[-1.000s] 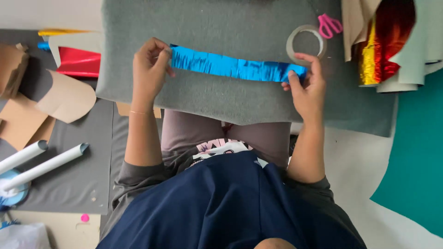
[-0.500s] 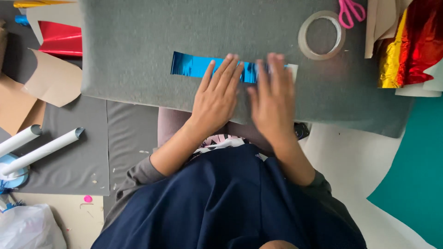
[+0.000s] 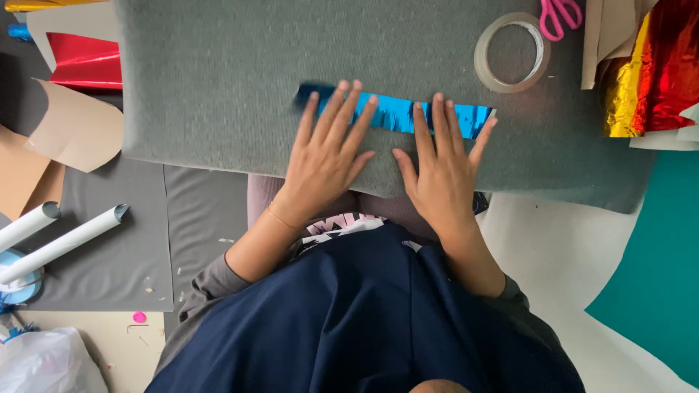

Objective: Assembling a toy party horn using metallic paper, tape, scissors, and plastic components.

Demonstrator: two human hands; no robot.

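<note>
Since a half-second ago our hands have slid apart along the blue foil strip [image 3: 397,113], baring its middle. It lies on the grey cushion [image 3: 218,87], long axis running left to right. Our left hand [image 3: 326,156] and right hand [image 3: 440,164] press flat, fingers spread wide, gripping nothing. Fingertips hide parts of the strip; its left end is blurred.

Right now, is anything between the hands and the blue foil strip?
Nothing visible. Both the left hand and right hand lie flat with fingers directly on the blue foil strip, pressing it onto the grey pad. The tape roll sits apart.
</note>
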